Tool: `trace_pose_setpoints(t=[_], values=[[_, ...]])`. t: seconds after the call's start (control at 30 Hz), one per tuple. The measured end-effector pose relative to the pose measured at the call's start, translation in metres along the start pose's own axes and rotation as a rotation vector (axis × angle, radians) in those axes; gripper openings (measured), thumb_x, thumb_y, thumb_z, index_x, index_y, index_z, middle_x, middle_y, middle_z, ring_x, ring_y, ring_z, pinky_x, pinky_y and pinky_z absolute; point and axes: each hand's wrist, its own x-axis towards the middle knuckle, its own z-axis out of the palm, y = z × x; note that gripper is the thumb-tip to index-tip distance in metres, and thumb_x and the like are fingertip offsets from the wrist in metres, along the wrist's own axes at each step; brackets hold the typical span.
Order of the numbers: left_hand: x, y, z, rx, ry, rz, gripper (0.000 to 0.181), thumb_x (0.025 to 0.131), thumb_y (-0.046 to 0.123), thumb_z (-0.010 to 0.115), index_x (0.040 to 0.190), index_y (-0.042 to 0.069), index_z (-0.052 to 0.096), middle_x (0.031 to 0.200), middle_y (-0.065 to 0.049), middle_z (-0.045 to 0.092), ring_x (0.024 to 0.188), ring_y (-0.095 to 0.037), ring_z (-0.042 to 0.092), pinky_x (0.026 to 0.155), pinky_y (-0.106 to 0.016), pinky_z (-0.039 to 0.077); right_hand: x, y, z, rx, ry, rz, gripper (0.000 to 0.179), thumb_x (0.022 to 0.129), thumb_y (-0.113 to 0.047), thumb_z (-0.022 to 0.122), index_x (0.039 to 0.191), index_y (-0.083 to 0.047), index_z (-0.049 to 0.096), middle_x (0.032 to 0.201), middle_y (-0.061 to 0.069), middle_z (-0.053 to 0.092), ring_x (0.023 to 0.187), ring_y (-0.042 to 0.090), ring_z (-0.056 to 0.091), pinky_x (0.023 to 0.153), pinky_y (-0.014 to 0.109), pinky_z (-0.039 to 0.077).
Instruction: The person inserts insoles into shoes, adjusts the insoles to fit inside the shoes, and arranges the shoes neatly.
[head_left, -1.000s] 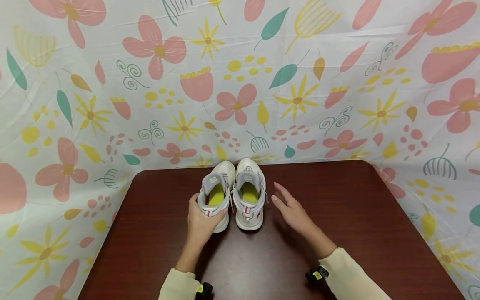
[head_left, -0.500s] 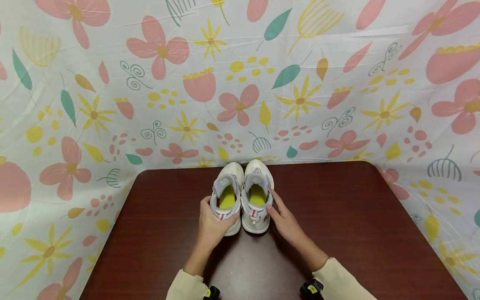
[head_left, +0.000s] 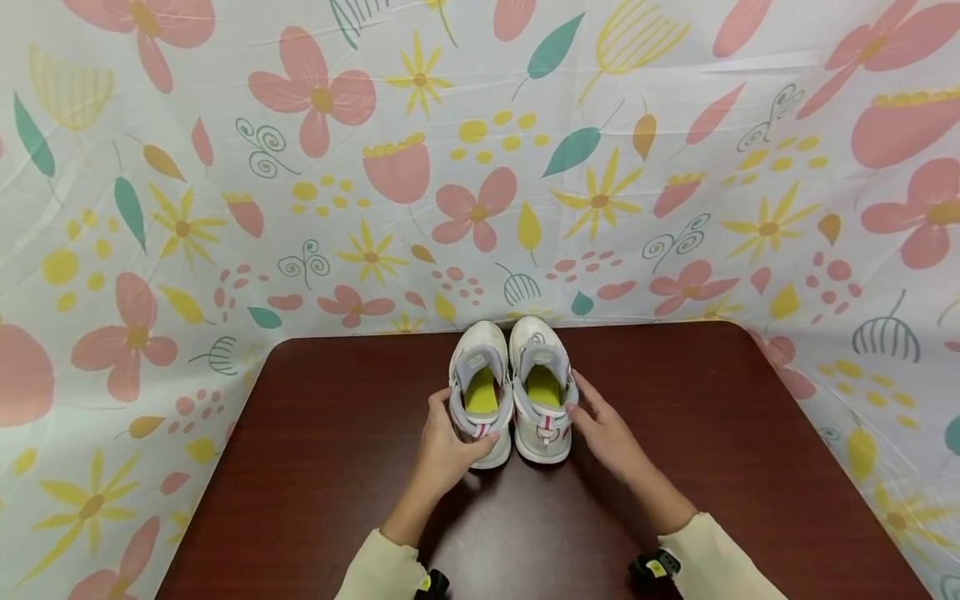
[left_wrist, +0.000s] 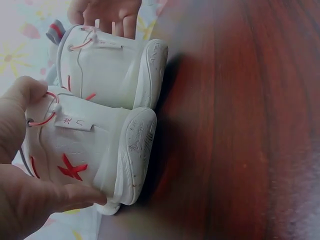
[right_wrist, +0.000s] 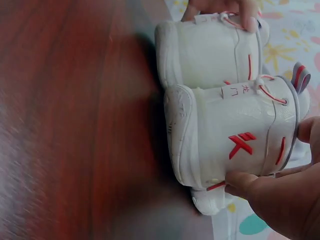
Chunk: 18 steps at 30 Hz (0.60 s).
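A pair of white sneakers stands side by side on the table, toes toward the back, with yellow insoles showing. My left hand (head_left: pixel 444 448) grips the heel of the left sneaker (head_left: pixel 480 337), thumb across the back of the collar and fingers along its outer side. At the right sneaker (head_left: pixel 542 435), my right hand (head_left: pixel 611 435) holds the heel, thumb at the collar and fingers on the outer side. A red mark shows on the heel of the left sneaker (left_wrist: pixel 102 142) in the left wrist view, and on the right sneaker (right_wrist: pixel 215 130) in the right wrist view.
The dark red-brown wooden table (head_left: pixel 720 417) has rounded back corners. A white cloth (head_left: pixel 480 117) printed with flowers and leaves hangs behind it and along both sides. The sneakers' toes are close to the back edge. Each wrist wears a small black device.
Both sneakers have shifted to the right along the table, with my left hand on the left one. My right hand, apart from the sneakers a second ago, has come onto the right one.
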Motion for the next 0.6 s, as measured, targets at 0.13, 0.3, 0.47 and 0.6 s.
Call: trace_pose_setpoints(t=[0.13, 0.3, 0.47, 0.6], values=[[0.007, 0.001, 0.001, 0.037, -0.018, 0.016, 0.09, 0.071, 0.026, 0.095, 0.138, 0.002, 0.039, 0.131, -0.025, 0.06, 0.117, -0.035, 0.062, 0.099, -0.049, 0.05, 0.009, 0.004, -0.004, -0.029, -0.007, -0.005, 0.063, 0.111, -0.031, 0.046, 0.167, -0.025, 0.018, 0.172, 0.013, 0.017, 0.158, 0.036, 0.016, 0.12, 0.062, 0.029], [0.012, -0.001, 0.001, 0.045, -0.045, 0.028, 0.084, 0.072, 0.026, 0.094, 0.133, 0.004, 0.04, 0.127, -0.028, 0.063, 0.113, -0.035, 0.064, 0.096, -0.049, 0.052, 0.014, 0.008, -0.003, -0.065, 0.009, -0.037, 0.061, 0.112, -0.029, 0.045, 0.167, -0.02, 0.02, 0.171, 0.016, 0.021, 0.156, 0.036, 0.02, 0.121, 0.06, 0.028], [0.014, -0.002, -0.001, 0.043, -0.045, 0.008, 0.085, 0.072, 0.025, 0.095, 0.133, 0.003, 0.04, 0.127, -0.028, 0.063, 0.114, -0.036, 0.064, 0.096, -0.05, 0.052, 0.018, 0.006, 0.0, -0.095, 0.008, -0.046, 0.059, 0.111, -0.025, 0.044, 0.166, -0.018, 0.023, 0.168, 0.02, 0.028, 0.153, 0.036, 0.027, 0.12, 0.059, 0.031], [0.015, -0.002, -0.001, 0.039, -0.049, 0.0, 0.087, 0.073, 0.026, 0.094, 0.135, 0.002, 0.038, 0.129, -0.029, 0.061, 0.116, -0.037, 0.063, 0.096, -0.052, 0.051, 0.018, 0.003, 0.0, -0.104, 0.01, -0.038, 0.059, 0.111, -0.025, 0.045, 0.166, -0.018, 0.024, 0.167, 0.021, 0.03, 0.15, 0.035, 0.032, 0.118, 0.057, 0.034]])
